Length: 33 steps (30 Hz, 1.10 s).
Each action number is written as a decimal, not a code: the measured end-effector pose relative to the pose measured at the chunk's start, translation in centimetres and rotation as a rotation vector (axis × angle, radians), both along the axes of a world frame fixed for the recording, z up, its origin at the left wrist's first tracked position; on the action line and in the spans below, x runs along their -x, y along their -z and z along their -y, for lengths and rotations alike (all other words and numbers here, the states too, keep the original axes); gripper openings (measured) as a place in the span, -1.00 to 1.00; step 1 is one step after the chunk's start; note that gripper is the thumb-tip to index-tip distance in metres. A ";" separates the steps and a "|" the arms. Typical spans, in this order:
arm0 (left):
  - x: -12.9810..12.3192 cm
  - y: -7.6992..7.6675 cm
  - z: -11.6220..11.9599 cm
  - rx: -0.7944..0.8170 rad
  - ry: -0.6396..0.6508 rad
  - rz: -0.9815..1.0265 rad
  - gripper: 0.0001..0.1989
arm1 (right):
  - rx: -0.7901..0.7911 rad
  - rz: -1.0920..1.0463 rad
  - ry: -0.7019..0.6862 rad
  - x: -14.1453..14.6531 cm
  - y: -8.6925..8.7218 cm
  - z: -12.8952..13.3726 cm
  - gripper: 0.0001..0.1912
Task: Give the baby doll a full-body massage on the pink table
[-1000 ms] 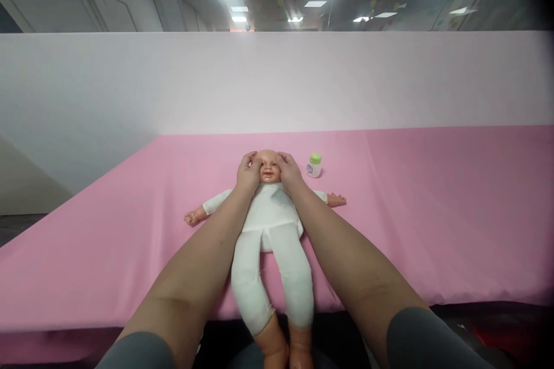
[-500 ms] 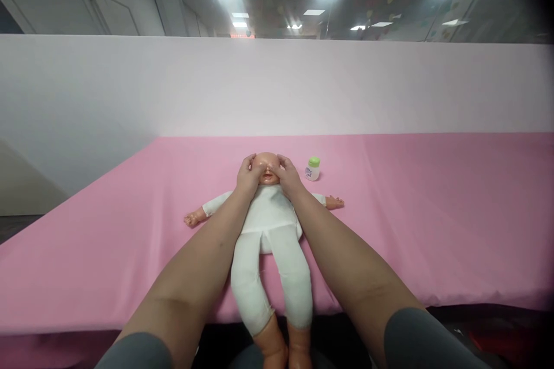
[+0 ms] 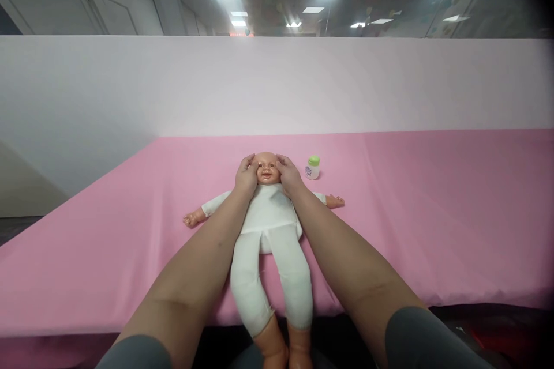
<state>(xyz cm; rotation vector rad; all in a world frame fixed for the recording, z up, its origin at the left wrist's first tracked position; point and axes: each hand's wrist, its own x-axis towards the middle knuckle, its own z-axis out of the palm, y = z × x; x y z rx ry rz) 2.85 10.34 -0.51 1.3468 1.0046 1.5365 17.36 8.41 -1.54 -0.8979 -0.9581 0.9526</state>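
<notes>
A baby doll (image 3: 270,210) in a white cloth suit lies on its back, its head at the far end and its bare feet hanging over the near edge. My left hand (image 3: 246,177) is cupped round one side of the doll's head, the thumb by its cheek. On the opposite side my right hand (image 3: 289,175) holds the head the same way, thumb near the eye. The doll's face shows between my thumbs. Both its arms are spread outward. Beyond my right hand stands a small clear jar (image 3: 312,168) with a green lid.
Pink cloth (image 3: 415,213) covers the wide padded surface under the doll. A low white wall (image 3: 277,86) rises behind it, with glass and ceiling lights above. The surface's near edge runs just in front of my body.
My thumbs have slid outward from the middle of the doll's face to its sides, uncovering its eyes and nose. The fingers stay at the sides of the head.
</notes>
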 end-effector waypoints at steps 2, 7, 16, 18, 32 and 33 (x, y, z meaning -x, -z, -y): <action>0.0 0.1 -0.2 0.048 0.036 0.064 -0.54 | 0.002 -0.011 -0.039 -0.1 0.1 -0.1 -0.40; 0.1 -0.4 0.4 0.047 0.047 0.064 -0.48 | -0.013 -0.023 -0.051 0.0 -0.5 1.1 -0.33; 0.1 -1.5 2.2 -0.062 -0.061 -0.139 -0.43 | -0.017 0.113 0.059 0.5 -1.9 2.7 -0.25; 0.0 -1.4 2.1 -0.073 -0.072 -0.159 -0.47 | -0.011 0.120 0.107 0.5 -1.5 2.2 -0.31; 0.2 0.3 -0.6 0.160 0.064 0.124 -0.48 | 0.137 -0.082 -0.067 -0.5 -0.2 0.4 -0.35; 0.3 0.3 -0.6 0.160 0.063 0.117 -0.48 | 0.123 -0.062 -0.067 -0.4 -0.2 0.5 -0.35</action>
